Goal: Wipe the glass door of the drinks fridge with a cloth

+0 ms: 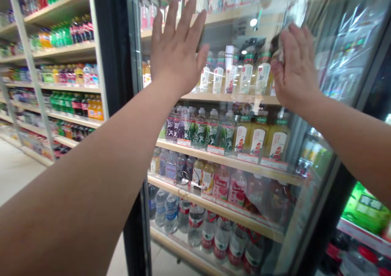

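Note:
My left hand point(175, 50), fingers spread, is raised flat at the upper left of a glass cooler door point(324, 76). Farther right, my right hand point(297, 66) presses its closed fingers toward the same pane. A pale, crumpled cloth point(279, 53) shows between its thumb and fingers; most of it is hidden by the hand. Light streaks and reflections cross the glass around that hand. Rows of bottled drinks point(200, 127) appear in the glass behind both hands.
The door's dark frame point(114, 44) runs upright left of my left hand. Beyond it, open shelves point(65, 50) of bottles line the left side above a pale floor point(15, 178). A green pack point(365, 209) and more bottles point(360, 259) sit low at the right.

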A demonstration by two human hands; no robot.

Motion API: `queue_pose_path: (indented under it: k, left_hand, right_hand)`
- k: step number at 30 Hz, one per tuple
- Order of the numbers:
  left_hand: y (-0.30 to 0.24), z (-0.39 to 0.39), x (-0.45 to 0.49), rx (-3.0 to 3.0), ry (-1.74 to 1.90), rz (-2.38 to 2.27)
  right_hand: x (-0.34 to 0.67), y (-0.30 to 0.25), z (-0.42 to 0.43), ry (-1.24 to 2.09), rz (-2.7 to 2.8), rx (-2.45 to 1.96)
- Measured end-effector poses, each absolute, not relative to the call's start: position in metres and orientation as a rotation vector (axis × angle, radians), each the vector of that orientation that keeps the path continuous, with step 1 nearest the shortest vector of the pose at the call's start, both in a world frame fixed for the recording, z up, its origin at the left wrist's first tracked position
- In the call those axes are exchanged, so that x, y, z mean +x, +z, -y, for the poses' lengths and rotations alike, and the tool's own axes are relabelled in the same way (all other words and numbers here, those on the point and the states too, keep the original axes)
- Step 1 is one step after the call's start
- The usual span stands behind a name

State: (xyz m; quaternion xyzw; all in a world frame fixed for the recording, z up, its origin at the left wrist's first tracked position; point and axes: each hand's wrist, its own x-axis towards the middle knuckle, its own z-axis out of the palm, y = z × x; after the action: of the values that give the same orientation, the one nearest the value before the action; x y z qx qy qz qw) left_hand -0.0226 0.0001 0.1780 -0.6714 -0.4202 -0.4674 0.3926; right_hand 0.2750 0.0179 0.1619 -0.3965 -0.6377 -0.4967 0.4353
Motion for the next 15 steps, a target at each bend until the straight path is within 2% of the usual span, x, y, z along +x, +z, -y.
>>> queue_pose_path:
  k: [4, 9, 15]
  left_hand:
    - [0.177, -0.004, -0.027, -1.763, -1.317, 0.948]
    - [0.178, -0.009, -0.028, -1.788, -1.364, 0.938]
    - [0.177, -0.012, -0.029, -1.756, -1.295, 0.964]
  right_hand:
    - [0.253, 0.197, -0.013, -1.191, 1.561, -1.059]
    - [0.208, 0.237, -0.006, -1.078, 1.479, -1.371]
    - [0.202, 0.228, -0.007, -1.155, 1.517, -1.352]
